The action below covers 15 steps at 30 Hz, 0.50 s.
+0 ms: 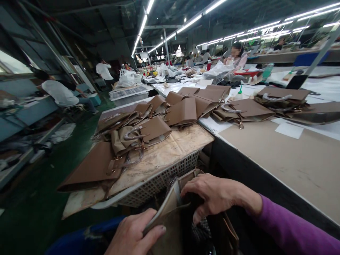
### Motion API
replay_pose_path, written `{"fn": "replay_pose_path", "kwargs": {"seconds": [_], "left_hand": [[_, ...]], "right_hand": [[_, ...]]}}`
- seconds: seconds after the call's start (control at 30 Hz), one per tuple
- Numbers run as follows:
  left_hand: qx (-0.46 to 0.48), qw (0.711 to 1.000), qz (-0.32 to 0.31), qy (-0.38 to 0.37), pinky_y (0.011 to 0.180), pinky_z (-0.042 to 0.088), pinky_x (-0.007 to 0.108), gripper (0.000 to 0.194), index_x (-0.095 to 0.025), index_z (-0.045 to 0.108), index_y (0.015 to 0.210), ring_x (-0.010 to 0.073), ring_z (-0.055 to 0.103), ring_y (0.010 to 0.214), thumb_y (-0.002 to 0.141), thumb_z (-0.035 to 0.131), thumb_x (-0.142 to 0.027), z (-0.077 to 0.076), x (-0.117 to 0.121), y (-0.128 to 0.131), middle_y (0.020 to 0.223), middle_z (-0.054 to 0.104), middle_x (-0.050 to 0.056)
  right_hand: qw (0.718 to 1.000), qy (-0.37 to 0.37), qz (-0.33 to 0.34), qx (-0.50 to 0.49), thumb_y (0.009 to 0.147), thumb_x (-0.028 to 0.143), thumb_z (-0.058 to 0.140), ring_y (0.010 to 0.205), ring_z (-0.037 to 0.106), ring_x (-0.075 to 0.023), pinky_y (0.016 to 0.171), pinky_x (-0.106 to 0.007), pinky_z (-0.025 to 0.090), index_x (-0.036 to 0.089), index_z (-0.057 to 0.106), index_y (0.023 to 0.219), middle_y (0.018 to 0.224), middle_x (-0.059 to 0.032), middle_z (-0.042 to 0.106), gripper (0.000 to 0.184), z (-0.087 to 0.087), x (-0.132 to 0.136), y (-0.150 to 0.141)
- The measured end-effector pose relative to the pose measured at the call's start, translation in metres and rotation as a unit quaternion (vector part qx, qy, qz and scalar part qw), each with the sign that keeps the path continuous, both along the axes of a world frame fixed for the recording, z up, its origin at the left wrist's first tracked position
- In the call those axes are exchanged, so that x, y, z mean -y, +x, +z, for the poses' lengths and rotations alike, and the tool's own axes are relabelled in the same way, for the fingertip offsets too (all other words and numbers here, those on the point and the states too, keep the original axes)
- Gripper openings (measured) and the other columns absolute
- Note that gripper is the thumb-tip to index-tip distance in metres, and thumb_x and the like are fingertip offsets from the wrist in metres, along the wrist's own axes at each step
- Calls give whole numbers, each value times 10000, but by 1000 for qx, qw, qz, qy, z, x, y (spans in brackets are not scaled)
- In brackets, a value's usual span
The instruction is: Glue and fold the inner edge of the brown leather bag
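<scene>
A tan leather bag sits low in front of me, its mouth held apart. My left hand grips its near flap, thumb pressed on the leather. My right hand, in a purple sleeve, reaches into the opening with fingers curled over the far edge. Several more tan bags with wrapped handles lie piled on a paper-covered board over a white plastic crate just beyond.
A long workbench runs along the right with more tan bags and a white paper slip. Green floor lies to the left. Other people work at benches farther off. A blue bin rim is at bottom left.
</scene>
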<state>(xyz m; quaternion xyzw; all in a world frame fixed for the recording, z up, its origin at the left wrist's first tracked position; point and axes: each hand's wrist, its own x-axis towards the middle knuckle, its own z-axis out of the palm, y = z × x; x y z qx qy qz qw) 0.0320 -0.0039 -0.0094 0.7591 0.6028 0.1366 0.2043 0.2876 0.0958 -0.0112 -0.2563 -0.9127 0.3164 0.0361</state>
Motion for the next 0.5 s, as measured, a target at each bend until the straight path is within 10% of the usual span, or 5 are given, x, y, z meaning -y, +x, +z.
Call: {"fn": "replay_pose_path", "kwargs": {"seconds": [0.3,0.5], "left_hand": [[29,991,41,-120,653,403,194,118,-231,670,754,153,639,722,832,600,-284,13,-3,4,740,696,-53],[88,980,74,-163,683,426,190,96,-216,700,825,163,635,757,813,613,-255,11,-4,-4,780,705,-42]], "right_hand": [[996,20,-30,-80,937,293,561,843,620,-158,735,-241,436,219,673,907,918,-8,672,138,-29,-3,-31],[987,72,-66,-131,829,286,711,1090,508,-226,926,-348,403,202,688,827,1123,-60,581,88,-40,-24,-42]]}}
